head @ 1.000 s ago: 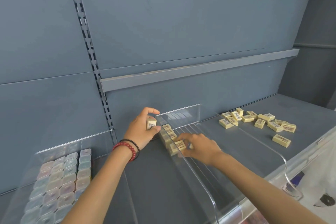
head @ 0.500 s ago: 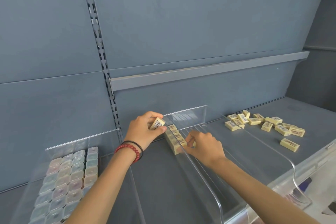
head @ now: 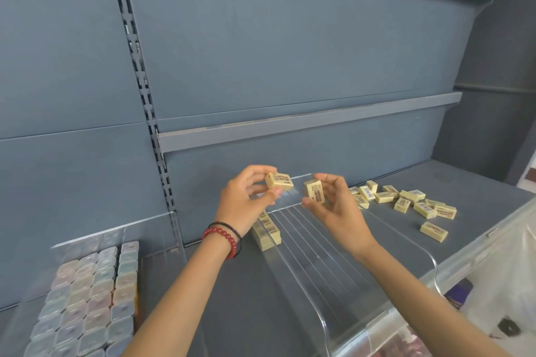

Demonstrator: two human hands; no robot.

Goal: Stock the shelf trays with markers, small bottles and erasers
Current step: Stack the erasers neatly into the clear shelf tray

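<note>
While the left hand (head: 243,206) is pinching one eraser (head: 280,181) between its thumb and curled fingertips, the right hand (head: 336,211) is gripping a second eraser (head: 314,191) the same way, with the thumb underneath and bent fingers closing on its far side. Both are being held up above the clear tray (head: 327,275), near each other but not touching. Each is showing as a small pale-yellow block with dark reddish print on its broad face. The one in the left fingers is lying lengthwise with its print facing up, and the one in the right fingers is standing nearly on end.

Just below the left fingers, a row (head: 268,233) of the same yellow blocks is lying packed end to end along the tray's left wall. Out to the right of the right fingers, a loose pile (head: 406,200) is sitting scattered on the grey shelf (head: 478,182) beyond the tray; some are showing barcodes, and one is lying apart from the rest, nearer the shelf's front edge. Red and black bracelets (head: 223,238) are circling the left wrist. Far down and to the left of the left fingers, pastel square-capped bottles (head: 87,293) are filling another clear tray.
</note>
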